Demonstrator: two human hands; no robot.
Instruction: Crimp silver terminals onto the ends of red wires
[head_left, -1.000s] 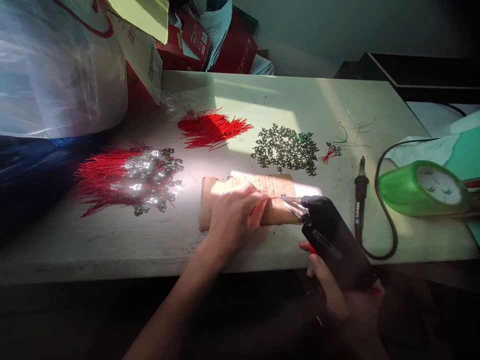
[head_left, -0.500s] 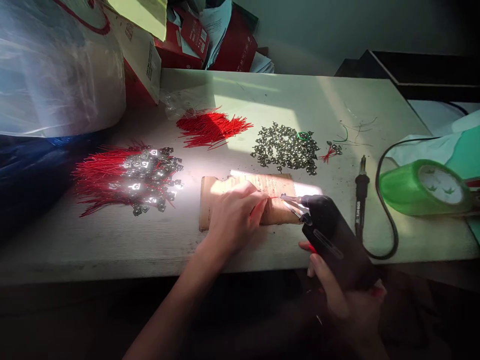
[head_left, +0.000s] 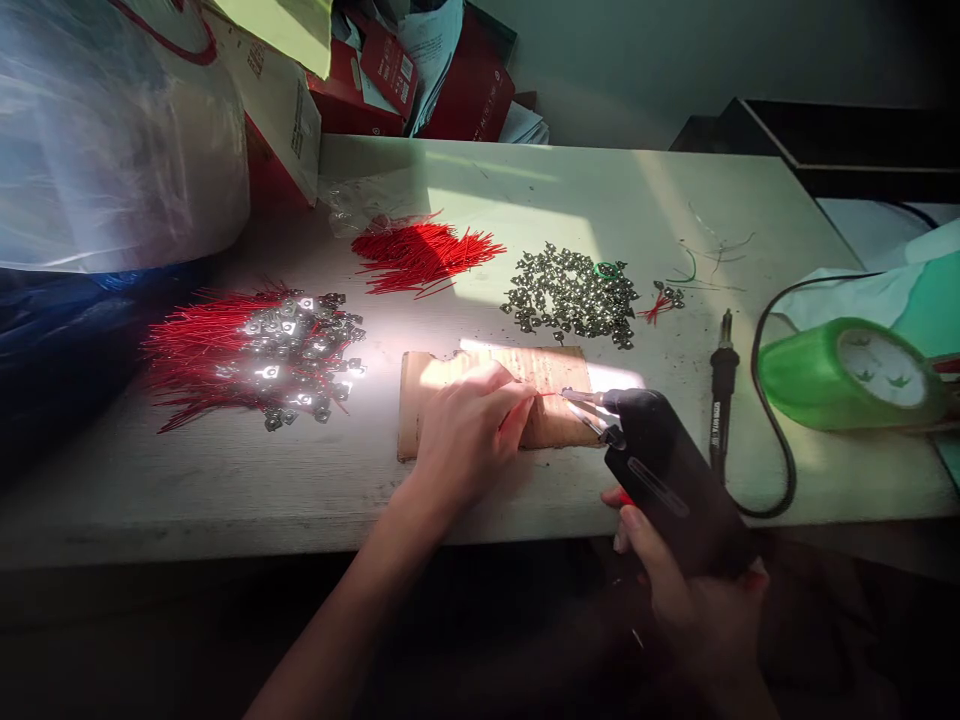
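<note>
Working at a pale surface [head_left: 225, 500], two hands meet over a cardboard scrap [head_left: 559, 375].
A green tape roll [head_left: 851, 375] and a black soldering iron [head_left: 721, 400] sit to the right; heaps of red wires [head_left: 424, 255] and metal terminals [head_left: 574, 295] lie farther from the person. The right hand [head_left: 690, 590] closes its grip round a black tweezer-tipped tool [head_left: 675, 480]. The left hand [head_left: 465, 440] grips a thin red wire [head_left: 549, 394], its end at the tool's metal tips, above the cardboard.
</note>
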